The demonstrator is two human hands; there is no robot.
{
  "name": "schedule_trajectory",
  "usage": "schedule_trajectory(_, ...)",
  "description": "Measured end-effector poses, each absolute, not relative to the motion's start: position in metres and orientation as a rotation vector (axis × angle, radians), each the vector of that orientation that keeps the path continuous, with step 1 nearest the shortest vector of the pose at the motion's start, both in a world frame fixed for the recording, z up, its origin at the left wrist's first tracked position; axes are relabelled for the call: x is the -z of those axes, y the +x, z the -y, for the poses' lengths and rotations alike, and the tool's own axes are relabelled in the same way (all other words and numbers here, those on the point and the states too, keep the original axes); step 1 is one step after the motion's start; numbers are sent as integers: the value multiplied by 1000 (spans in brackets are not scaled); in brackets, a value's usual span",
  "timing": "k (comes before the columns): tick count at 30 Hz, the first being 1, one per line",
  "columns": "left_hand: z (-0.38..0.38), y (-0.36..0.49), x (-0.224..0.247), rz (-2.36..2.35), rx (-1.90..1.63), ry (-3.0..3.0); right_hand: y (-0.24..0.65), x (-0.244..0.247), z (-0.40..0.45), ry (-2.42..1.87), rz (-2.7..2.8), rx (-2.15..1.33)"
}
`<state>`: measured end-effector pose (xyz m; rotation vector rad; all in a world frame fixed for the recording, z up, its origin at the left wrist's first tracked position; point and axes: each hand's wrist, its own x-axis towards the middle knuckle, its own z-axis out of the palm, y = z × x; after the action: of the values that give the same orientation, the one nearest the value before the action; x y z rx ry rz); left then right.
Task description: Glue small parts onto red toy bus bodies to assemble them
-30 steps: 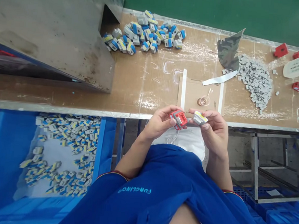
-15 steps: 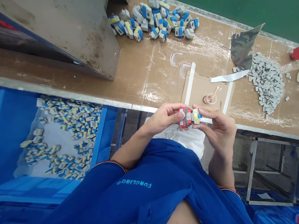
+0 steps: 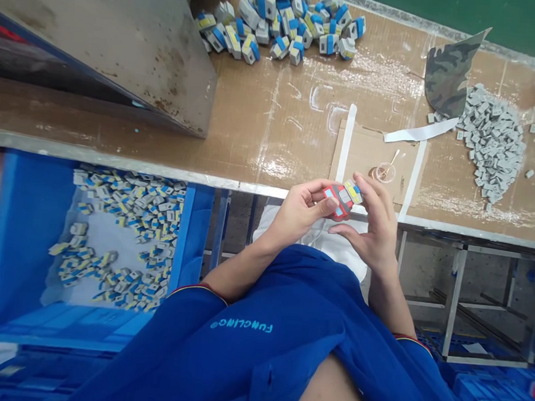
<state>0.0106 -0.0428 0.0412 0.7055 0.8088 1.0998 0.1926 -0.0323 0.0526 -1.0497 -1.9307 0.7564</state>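
My left hand (image 3: 297, 212) pinches a small red-and-grey toy piece (image 3: 336, 203) with light blue patches, which looks like part of a toy vehicle. At its right end sits a grey block (image 3: 354, 192) with yellow and blue faces, up against the red piece; whether the two are fixed together I cannot tell. My right hand (image 3: 376, 227) is open beside them, thumb stretched out below and away from the toy. Its fingertips are at the block's right edge, touching or very close. Just beyond, a small clear cup (image 3: 383, 172) with a cotton swab (image 3: 395, 156) stands on taped cardboard (image 3: 369, 143).
Grey-blue-yellow blocks (image 3: 285, 26) lie heaped at the back; more fill a blue bin (image 3: 195, 238) at lower left. Small grey parts (image 3: 498, 144) are piled at right by a camouflage sheet (image 3: 451, 73). A metal box (image 3: 167, 63) stands on the table at left.
My right hand has loosened its grip on the block and its thumb has moved off. The toy has tilted, its block end turning up and away from me. The view has shifted slightly.
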Motion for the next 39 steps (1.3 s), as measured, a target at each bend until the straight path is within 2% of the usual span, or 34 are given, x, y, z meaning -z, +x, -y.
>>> schedule_trajectory(4, 45, 8, -47, -773, -1065, 861, 188, -53, 41, -1066, 1894, -530)
schedule_trajectory(7, 44, -3, -49, -766, -1080, 1087, 188, -55, 45, -1053, 1876, -579)
schedule_trajectory(12, 37, -11, -45, -816, -1355, 1461, 182, -60, 49, -986, 1822, -703)
schedule_trajectory(16, 38, -6, -45, -896, -1485, 1588, 169, -62, 49, -997, 1707, -652)
schedule_trajectory(22, 48, -1, -45, -1067, -1493, 1674, 159, -58, 56, -1014, 1648, -623)
schedule_trajectory(31, 51, 4, -29, -1114, -1527, 1352, 150, -67, 51, -1023, 1747, -498)
schedule_trajectory(39, 74, 22, -18, -896, -1303, 751, 139, -56, 44, -1048, 1818, -563)
